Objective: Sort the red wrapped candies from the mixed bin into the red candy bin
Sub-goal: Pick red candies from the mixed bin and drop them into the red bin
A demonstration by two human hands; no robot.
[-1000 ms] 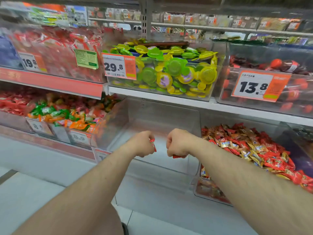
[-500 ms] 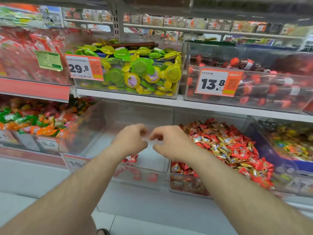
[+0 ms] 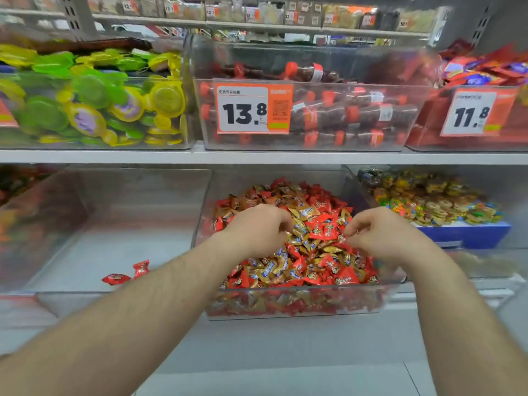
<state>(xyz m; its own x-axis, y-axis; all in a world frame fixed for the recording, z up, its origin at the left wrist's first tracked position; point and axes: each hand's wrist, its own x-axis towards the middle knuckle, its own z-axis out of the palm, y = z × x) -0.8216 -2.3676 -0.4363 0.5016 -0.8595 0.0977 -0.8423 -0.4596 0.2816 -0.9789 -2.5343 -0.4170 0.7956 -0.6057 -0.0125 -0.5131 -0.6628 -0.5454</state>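
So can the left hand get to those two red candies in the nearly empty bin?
Probably yes. The left hand is over the mixed bin next door, and the two red candies lie uncovered in the open-topped bin, nothing between.

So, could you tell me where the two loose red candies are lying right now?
In the head view, the two red candies lie on the floor of the clear bin at lower left, left of the mixed bin.

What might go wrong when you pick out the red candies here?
Red and gold candies lie tangled in the mixed bin, so the left hand or right hand may grab a gold one too. The heap sits high near the front wall, so digging may spill some over. Carried candies may drop before reaching the red candy bin.
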